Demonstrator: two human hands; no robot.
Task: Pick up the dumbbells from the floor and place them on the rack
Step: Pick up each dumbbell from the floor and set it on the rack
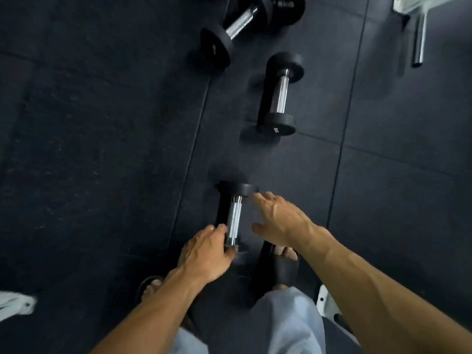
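Directly ahead of the person's feet, the nearest dumbbell [234,218] lies on the dark rubber floor [102,149] with its long axis running from six o'clock to twelve, its chrome handle pointing away from the body. The left hand [204,254] sits at the near, six-o'clock end, its fingers curling against the lower handle and the near weight head; whether they wrap fully is hidden by the hand itself. The right hand [281,223] is spread wide and holds nothing, hovering just at three o'clock of the handle, with its fingertips near the far weight head.

The left hand looks the nearer and better placed, so the coming lift probably turns on it sliding toward twelve o'clock to reach the handle's middle, or on the right hand closing in from the side across the bar.

Farther off at twelve o'clock lies a second dumbbell [279,98], on much the same axis, and beyond it, toward eleven o'clock, a larger dumbbell [236,26] lies aslant. No rack is clearly in view.
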